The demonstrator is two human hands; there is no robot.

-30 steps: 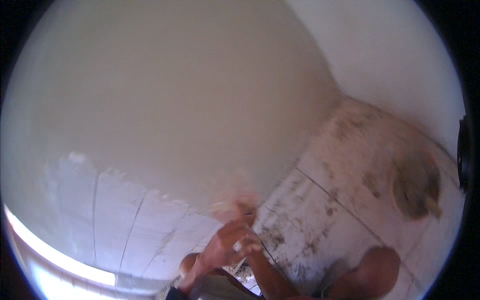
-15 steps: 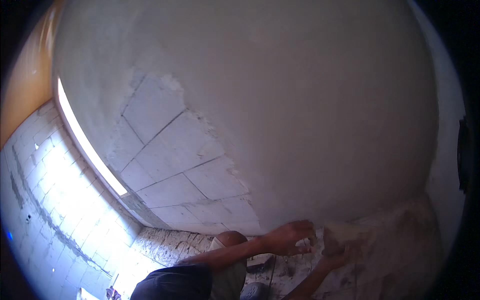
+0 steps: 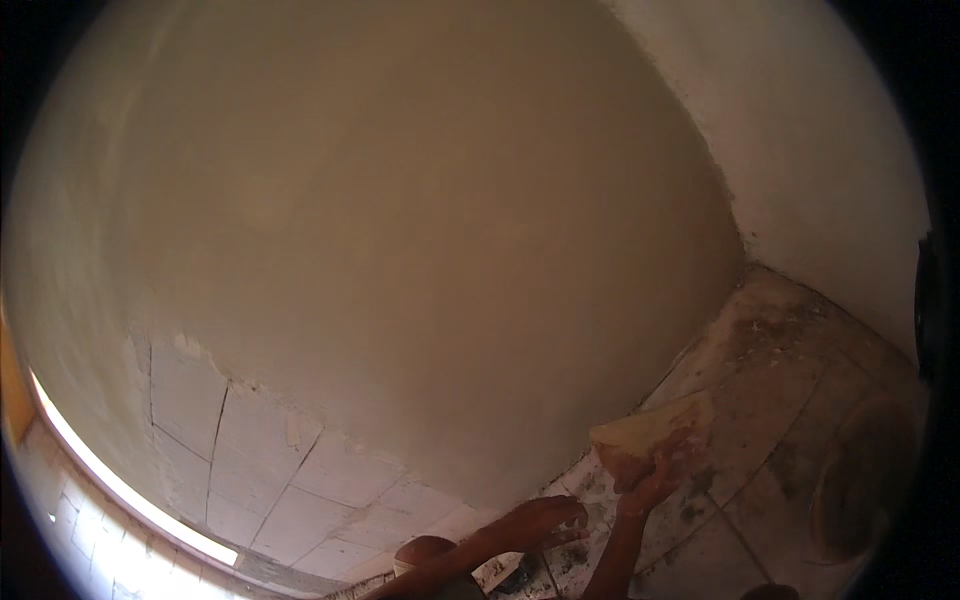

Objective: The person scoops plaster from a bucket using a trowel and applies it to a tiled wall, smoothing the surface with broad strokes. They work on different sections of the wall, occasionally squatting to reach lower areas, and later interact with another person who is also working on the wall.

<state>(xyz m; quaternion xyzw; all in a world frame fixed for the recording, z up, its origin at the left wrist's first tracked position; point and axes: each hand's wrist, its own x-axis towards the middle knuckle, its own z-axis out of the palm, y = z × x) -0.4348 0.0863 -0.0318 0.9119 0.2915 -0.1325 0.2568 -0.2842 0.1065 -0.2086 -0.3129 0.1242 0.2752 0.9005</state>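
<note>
My right hand (image 3: 648, 480) grips a pale yellow, flat plastering float (image 3: 655, 425) from below. Its handle is hidden by my fingers. The float is held low, beside the foot of a wall coated in smooth grey-beige plaster (image 3: 430, 230). To the left of it, my left hand (image 3: 555, 522) has curved fingers with a gap between thumb and fingertips, and nothing shows in it. Lower left on the same wall, a patch of bare pale blocks (image 3: 330, 475) with dark joints borders the ragged plaster edge.
A paler side wall (image 3: 800, 130) meets the plastered one at a corner on the right. The floor (image 3: 770, 400) is stained and splattered. At the right lies a dim rounded shape (image 3: 860, 490), too dark to name. My knee (image 3: 425, 550) shows at the bottom; a bright slit (image 3: 130, 480) glows at lower left.
The view has swung to the right, bringing the corner and more floor in. The float, blurred before, now shows clearly in my right hand. My left hand stays curved beside it.
</note>
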